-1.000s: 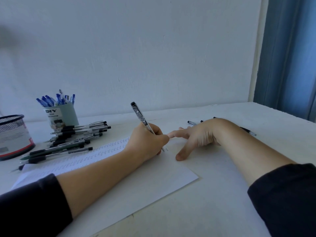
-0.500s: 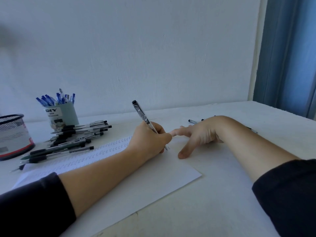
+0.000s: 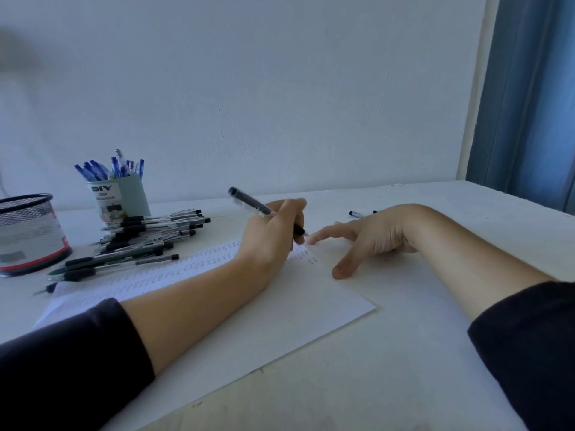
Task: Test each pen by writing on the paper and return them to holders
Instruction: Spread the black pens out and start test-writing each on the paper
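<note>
My left hand (image 3: 270, 234) grips a black-and-clear pen (image 3: 249, 202), its tip lifted just above the white paper (image 3: 249, 321) with rows of small marks. My right hand (image 3: 370, 234) rests on the paper's right edge, fingers spread and pressing it flat. A pile of several black pens (image 3: 140, 241) lies left of the paper. Behind it stands a pale green holder (image 3: 121, 197) filled with blue pens. A black mesh holder (image 3: 28, 234) sits at the far left.
Two loose pens (image 3: 357, 214) lie on the white table (image 3: 435, 353) behind my right hand. A white wall stands close behind the table. A blue curtain (image 3: 529, 104) hangs at the right.
My left hand has lifted and tilted the pen flatter, so its tip is off the paper. My right hand stays in place on the sheet.
</note>
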